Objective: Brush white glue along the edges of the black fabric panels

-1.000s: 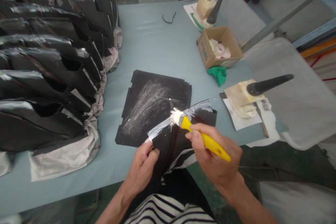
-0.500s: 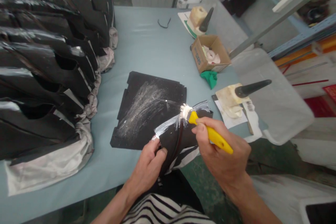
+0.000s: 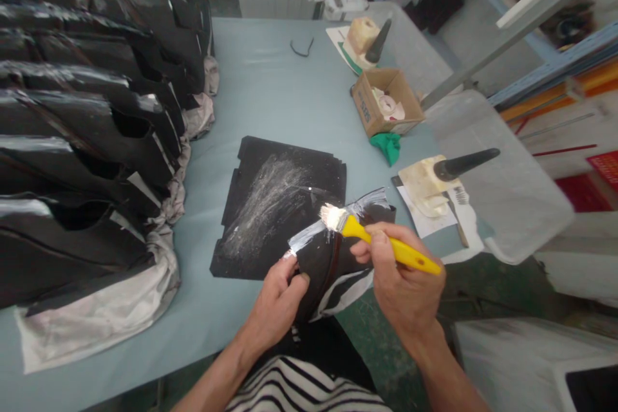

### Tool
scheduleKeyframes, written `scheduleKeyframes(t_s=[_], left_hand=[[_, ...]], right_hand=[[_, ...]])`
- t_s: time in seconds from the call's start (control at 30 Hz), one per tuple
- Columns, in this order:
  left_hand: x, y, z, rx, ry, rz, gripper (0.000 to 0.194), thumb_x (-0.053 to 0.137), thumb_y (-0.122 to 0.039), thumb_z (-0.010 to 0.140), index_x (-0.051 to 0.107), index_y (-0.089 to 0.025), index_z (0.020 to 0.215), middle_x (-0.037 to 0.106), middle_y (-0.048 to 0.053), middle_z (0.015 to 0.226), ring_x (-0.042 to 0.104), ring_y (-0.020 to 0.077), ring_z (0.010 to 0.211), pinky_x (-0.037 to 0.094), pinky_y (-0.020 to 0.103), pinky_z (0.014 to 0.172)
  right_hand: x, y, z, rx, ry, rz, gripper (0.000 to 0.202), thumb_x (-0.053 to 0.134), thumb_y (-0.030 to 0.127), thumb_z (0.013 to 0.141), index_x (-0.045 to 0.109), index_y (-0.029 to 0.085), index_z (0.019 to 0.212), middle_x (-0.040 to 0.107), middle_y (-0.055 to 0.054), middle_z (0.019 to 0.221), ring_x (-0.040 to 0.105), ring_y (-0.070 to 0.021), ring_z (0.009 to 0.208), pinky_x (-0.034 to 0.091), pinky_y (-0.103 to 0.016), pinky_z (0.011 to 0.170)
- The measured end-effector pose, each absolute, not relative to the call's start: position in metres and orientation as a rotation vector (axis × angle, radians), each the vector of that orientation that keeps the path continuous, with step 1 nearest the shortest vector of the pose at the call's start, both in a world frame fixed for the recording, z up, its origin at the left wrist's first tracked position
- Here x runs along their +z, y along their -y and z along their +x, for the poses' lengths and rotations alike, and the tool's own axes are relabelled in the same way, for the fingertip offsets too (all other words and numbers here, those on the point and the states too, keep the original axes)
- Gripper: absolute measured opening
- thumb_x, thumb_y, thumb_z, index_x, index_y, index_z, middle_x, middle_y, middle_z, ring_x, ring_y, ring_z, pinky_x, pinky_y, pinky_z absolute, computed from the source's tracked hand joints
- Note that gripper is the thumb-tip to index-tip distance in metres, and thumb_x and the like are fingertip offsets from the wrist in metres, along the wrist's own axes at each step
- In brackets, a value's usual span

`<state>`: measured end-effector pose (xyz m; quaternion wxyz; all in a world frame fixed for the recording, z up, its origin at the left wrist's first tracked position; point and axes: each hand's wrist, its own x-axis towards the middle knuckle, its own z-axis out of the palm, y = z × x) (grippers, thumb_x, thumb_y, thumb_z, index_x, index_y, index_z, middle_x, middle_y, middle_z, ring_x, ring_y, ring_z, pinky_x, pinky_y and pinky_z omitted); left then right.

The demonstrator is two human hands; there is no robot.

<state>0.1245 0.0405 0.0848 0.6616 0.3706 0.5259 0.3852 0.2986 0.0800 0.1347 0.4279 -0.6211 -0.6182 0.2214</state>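
Observation:
My right hand [image 3: 403, 277] grips a yellow-handled brush [image 3: 355, 229], its bristles loaded with white paste. The bristles sit over the top edge of a dark bag piece [image 3: 318, 270], where a streaky white band runs along the edge. Pinched in my left hand [image 3: 280, 296] is the left end of that edge, with some white on a fingertip. Pale lining shows at the piece's lower right. Beneath its far side lies a flat black board [image 3: 270, 206] with notched edges and smeared white marks.
Rows of similar dark bag pieces [image 3: 72, 225] stand on the left of the blue-grey table [image 3: 261, 90]. To the right are a cardboard box [image 3: 386, 103], a green cloth [image 3: 387, 147], paste-crusted containers with dark brushes [image 3: 425, 177] and a translucent bin [image 3: 512, 187].
The brush has shifted left and slightly down along the white band, and its handle lies flatter. My left hand keeps its hold on the edge. The whole view has shifted slightly.

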Motion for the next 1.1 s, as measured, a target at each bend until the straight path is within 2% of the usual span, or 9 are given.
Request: scheduleKeyframes(t_s=[0.1,0.23,0.37,0.5,0.67,0.83,0.93,1.0,1.1], left_hand=[[0.08,-0.042,0.122,0.86,-1.235,0.861,0.032,0.055,-0.026,0.084,0.078,-0.018,0.105,0.077,0.004,0.098,0.067,0.0261,0.094,0.05,0.033,0.086],[0.075,-0.04,0.12,0.869,-1.398,0.801,0.016,0.062,-0.031,0.076,0.073,-0.02,0.077,0.067,0.0,0.074,0.059,0.0218,0.076,0.045,0.03,0.07],[0.069,-0.037,0.117,0.848,-1.434,0.737,0.022,0.067,-0.036,0.074,0.063,-0.02,0.058,0.056,-0.002,0.057,0.047,0.0167,0.06,0.038,0.028,0.058],[0.053,-0.041,0.106,0.896,-1.445,0.674,0.015,0.07,-0.035,0.069,0.069,-0.019,0.069,0.063,-0.001,0.064,0.053,0.0177,0.064,0.042,0.028,0.062],[0.042,-0.049,0.094,0.946,-1.441,0.585,0.014,0.073,-0.031,0.066,0.07,-0.019,0.071,0.056,-0.005,0.056,0.049,0.014,0.055,0.041,0.025,0.057],[0.069,-0.054,0.104,0.955,-1.359,0.539,0.017,0.077,-0.031,0.063,0.072,-0.019,0.074,0.058,-0.005,0.053,0.052,0.013,0.05,0.042,0.023,0.052],[0.096,-0.058,0.112,0.989,-1.349,0.459,0.019,0.083,-0.03,0.058,0.072,-0.02,0.07,0.063,-0.004,0.056,0.056,0.0127,0.05,0.046,0.023,0.052],[0.114,-0.06,0.116,1.03,-1.357,0.4,0.026,0.086,-0.033,0.056,0.076,-0.02,0.077,0.071,-0.001,0.064,0.064,0.0165,0.057,0.052,0.026,0.057],[0.134,-0.062,0.125,1.103,-1.38,0.348,0.043,0.088,-0.038,0.058,0.08,-0.021,0.097,0.081,0.005,0.091,0.075,0.0262,0.085,0.059,0.03,0.071]], right_hand=[[0.141,-0.069,0.283,0.652,1.583,-1.5,0.014,0.057,0.023,0.105,0.069,0.021,0.098,0.075,0.003,0.068,0.072,-0.0137,0.054,0.061,-0.019,0.057],[0.15,-0.06,0.26,0.763,1.613,-1.359,0.014,0.054,0.018,0.103,0.066,0.023,0.097,0.075,0.004,0.07,0.073,-0.0121,0.056,0.061,-0.017,0.06],[0.152,-0.056,0.256,0.913,1.555,-1.259,0.015,0.051,0.017,0.103,0.064,0.024,0.099,0.073,0.006,0.069,0.071,-0.0105,0.054,0.06,-0.015,0.058],[0.138,-0.05,0.287,0.741,1.598,-1.292,0.015,0.053,0.018,0.104,0.066,0.025,0.103,0.076,0.007,0.074,0.072,-0.0107,0.057,0.061,-0.017,0.061],[0.111,-0.056,0.343,0.358,1.428,-1.457,0.013,0.058,0.022,0.105,0.07,0.02,0.11,0.078,0.001,0.08,0.074,-0.0156,0.06,0.061,-0.025,0.061],[0.109,-0.069,0.375,0.207,1.243,-1.446,0.017,0.059,0.034,0.108,0.067,0.019,0.109,0.077,-0.001,0.076,0.07,-0.0169,0.054,0.058,-0.032,0.06],[0.118,-0.068,0.379,0.099,1.311,-1.402,0.014,0.057,0.03,0.109,0.066,0.02,0.112,0.078,0.0,0.074,0.069,-0.0171,0.052,0.059,-0.032,0.061],[0.126,-0.064,0.374,0.082,1.4,-1.407,0.012,0.056,0.024,0.109,0.067,0.021,0.115,0.08,-0.001,0.08,0.074,-0.0176,0.059,0.062,-0.032,0.066],[0.137,-0.054,0.356,0.074,1.604,-1.376,0.009,0.058,0.02,0.108,0.065,0.023,0.113,0.083,-0.005,0.099,0.081,-0.0201,0.082,0.065,-0.03,0.078]])
